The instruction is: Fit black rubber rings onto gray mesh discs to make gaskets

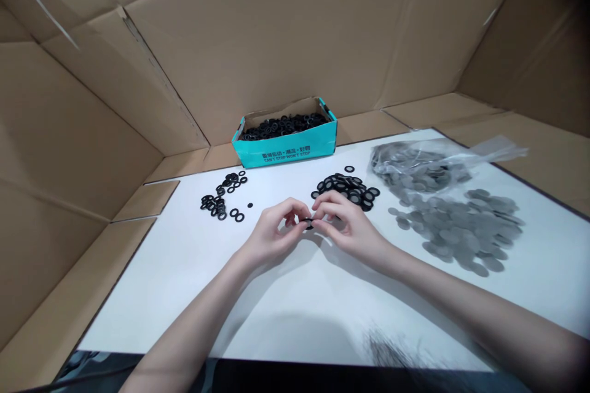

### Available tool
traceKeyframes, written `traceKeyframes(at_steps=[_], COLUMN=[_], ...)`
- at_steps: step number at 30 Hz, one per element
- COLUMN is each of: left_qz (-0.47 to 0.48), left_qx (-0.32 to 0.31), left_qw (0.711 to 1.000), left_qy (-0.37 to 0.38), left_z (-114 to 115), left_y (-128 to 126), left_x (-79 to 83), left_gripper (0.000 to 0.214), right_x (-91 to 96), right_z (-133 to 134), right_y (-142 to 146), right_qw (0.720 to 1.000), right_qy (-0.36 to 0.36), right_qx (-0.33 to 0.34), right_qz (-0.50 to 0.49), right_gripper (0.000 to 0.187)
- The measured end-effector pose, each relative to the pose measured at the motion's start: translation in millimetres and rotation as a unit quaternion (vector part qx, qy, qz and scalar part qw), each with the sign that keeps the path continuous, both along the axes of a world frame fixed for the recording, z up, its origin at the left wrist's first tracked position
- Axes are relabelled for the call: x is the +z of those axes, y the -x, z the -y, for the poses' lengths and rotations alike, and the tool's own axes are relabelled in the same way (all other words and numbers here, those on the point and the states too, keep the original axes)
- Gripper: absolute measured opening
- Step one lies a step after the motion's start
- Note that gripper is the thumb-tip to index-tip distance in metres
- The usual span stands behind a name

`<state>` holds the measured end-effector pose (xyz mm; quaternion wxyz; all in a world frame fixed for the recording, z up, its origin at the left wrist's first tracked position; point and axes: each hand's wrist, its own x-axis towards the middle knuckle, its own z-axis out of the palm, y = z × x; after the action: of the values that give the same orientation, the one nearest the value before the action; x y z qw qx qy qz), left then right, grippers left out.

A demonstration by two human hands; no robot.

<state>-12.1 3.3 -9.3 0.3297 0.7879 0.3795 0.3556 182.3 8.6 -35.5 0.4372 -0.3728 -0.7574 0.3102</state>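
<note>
My left hand [276, 230] and my right hand [343, 224] meet at the middle of the white table [184, 270]. Both pinch one small black ring [308, 223] between their fingertips. Just behind my right hand lies a pile of black rings [346, 187]. A looser scatter of black rings [224, 193] lies to the left of my left hand. Whether anything sits inside the held ring is too small to tell.
A teal cardboard box [286, 150] full of black rings stands at the back of the table. Grey round discs [465, 227] are heaped at the right, beside a clear plastic bag [428, 163] holding more. Brown cardboard walls [286, 31] surround the table.
</note>
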Motion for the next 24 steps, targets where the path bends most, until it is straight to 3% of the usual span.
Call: traceKeyframes(at_steps=[7,16,24], left_qz=[-0.016,0.029,-0.019], left_qx=[-0.028,-0.016,-0.016], left_qw=[0.999,0.998,1.000], left_qy=[-0.010,0.050,-0.006], left_z=[-0.7,1.1,-0.7], left_y=[1.4,-0.6,0.9], left_x=[2.5,2.0,-1.4], left_gripper=[0.007,0.005,0.007], right_x=[-2.5,-4.2,-3.6], right_z=[-0.9,-3.1,-1.2], right_y=[0.4,-0.4,0.2], right_qw=[1.000,1.000,1.000], right_qy=[-0.008,0.015,0.016], right_qx=[0.004,0.016,0.021], right_qz=[0.002,-0.004,-0.002], right_gripper=[0.012,0.013,0.012])
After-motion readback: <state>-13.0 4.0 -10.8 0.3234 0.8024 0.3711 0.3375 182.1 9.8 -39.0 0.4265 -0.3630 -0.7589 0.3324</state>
